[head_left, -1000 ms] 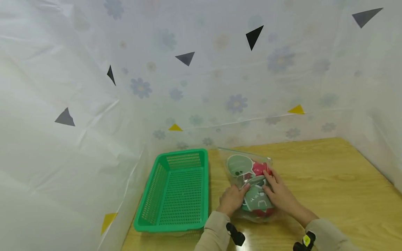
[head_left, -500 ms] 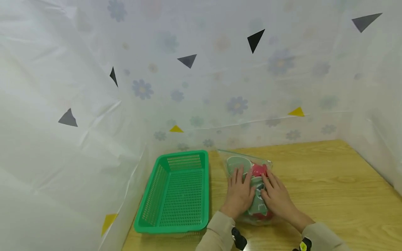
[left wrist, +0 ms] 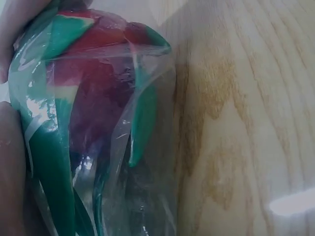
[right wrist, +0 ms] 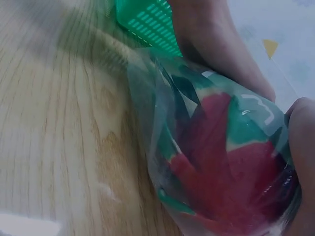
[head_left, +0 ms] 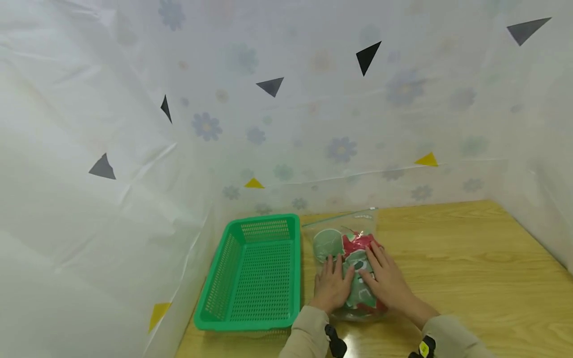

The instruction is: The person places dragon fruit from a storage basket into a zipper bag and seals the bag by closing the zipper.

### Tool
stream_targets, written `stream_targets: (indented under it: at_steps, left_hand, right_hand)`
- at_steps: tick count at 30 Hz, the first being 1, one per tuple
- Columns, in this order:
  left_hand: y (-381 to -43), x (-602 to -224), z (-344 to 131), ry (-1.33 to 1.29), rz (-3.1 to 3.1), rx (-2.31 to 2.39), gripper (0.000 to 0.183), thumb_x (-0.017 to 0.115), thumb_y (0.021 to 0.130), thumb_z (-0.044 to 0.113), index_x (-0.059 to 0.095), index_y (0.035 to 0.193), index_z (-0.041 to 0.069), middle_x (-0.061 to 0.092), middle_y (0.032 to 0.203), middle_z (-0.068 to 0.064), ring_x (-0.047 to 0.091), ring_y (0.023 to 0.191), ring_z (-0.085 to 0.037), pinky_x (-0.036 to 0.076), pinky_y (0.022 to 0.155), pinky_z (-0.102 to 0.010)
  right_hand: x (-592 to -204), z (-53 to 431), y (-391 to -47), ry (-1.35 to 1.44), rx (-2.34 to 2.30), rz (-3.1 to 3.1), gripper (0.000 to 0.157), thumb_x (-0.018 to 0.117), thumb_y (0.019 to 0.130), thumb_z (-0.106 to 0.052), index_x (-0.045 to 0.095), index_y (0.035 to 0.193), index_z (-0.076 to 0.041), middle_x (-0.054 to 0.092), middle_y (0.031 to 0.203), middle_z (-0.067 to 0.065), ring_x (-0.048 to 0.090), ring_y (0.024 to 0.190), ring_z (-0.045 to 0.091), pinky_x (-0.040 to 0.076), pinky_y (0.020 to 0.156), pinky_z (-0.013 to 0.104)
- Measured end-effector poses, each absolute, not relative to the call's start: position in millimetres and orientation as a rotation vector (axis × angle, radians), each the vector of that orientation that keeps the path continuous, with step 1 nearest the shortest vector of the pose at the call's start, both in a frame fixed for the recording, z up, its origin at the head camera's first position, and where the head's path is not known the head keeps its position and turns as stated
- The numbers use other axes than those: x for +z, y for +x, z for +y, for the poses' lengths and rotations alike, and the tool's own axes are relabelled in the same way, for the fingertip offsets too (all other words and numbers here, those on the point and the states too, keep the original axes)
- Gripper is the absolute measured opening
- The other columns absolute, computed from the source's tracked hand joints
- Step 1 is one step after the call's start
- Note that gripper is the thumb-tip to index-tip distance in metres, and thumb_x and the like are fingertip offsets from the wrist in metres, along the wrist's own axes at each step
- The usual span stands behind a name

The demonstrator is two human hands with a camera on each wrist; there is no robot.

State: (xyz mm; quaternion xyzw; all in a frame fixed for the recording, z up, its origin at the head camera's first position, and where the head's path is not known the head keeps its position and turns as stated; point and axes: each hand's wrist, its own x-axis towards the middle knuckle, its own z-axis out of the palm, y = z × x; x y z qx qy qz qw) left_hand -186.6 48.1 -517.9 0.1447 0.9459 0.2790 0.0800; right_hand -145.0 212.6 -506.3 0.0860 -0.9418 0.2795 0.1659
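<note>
A clear zip bag (head_left: 356, 242) lies on the wooden table, printed with pale green shapes and white outlines. Red and green contents (left wrist: 101, 98) show through the plastic; their kind cannot be made out. My left hand (head_left: 332, 289) rests on the bag's left side with fingers spread over the front. On the right side my right hand (head_left: 390, 284) presses it with straight fingers. The zip edge lies beyond my fingertips, at the bag's far end. In the right wrist view, the near end of the bag bulges with the red and green contents (right wrist: 211, 157) between both hands.
A green plastic basket (head_left: 246, 326) with slotted walls stands left of the bag, close to my left hand. The wooden table (head_left: 456, 258) extends to the right. White patterned sheeting (head_left: 313, 124) with coloured triangles hangs behind and on both sides.
My left hand first spread over the bag, then drew back toward me. The bag turned slightly counterclockwise and shifted left; its zip edge now rises to the right. My right hand moved slightly left.
</note>
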Motion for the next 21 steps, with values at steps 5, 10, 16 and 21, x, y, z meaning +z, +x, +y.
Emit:
stream_targets:
  at_steps: [5,10,16,21]
  left_hand:
    - [-188.5,-526.1,48.7,0.415,2.838,0.899,0.071,0.021,0.103,0.062,0.027,0.158,0.017,0.023,0.164,-0.015,0.023,0.151,-0.036,0.02,0.115,-0.067]
    - [-189.9,-526.6,49.4,0.426,2.84,0.898,0.07,0.02,0.102,0.062,0.026,0.158,0.021,0.023,0.165,-0.011,0.024,0.151,-0.034,0.021,0.116,-0.067]
    - [-189.4,-523.1,49.8,0.449,2.831,0.896,0.068,0.025,0.103,0.06,0.028,0.158,0.02,0.024,0.164,-0.011,0.025,0.151,-0.034,0.021,0.115,-0.067]
    - [-188.9,-518.5,51.2,0.448,2.836,0.914,0.067,0.031,0.103,0.057,0.029,0.157,0.017,0.028,0.162,-0.014,0.028,0.149,-0.036,0.021,0.114,-0.069]
  right_hand:
    - [-508.5,208.1,-145.8,0.221,0.866,-2.716,0.065,0.054,0.101,-0.032,0.035,0.148,0.011,0.024,0.159,0.03,0.021,0.145,0.053,0.023,0.113,0.067]
    - [-510.5,207.9,-143.5,0.181,0.913,-2.732,0.065,0.051,0.103,-0.033,0.035,0.148,0.01,0.023,0.159,0.029,0.019,0.145,0.055,0.023,0.113,0.068]
    - [-510.3,209.8,-139.1,0.173,0.963,-2.741,0.063,0.05,0.103,-0.033,0.036,0.148,0.009,0.022,0.16,0.029,0.02,0.144,0.055,0.023,0.112,0.069]
    - [-506.2,212.1,-138.5,0.212,0.999,-2.714,0.062,0.054,0.102,-0.03,0.038,0.147,0.01,0.026,0.157,0.031,0.025,0.142,0.055,0.027,0.109,0.07]
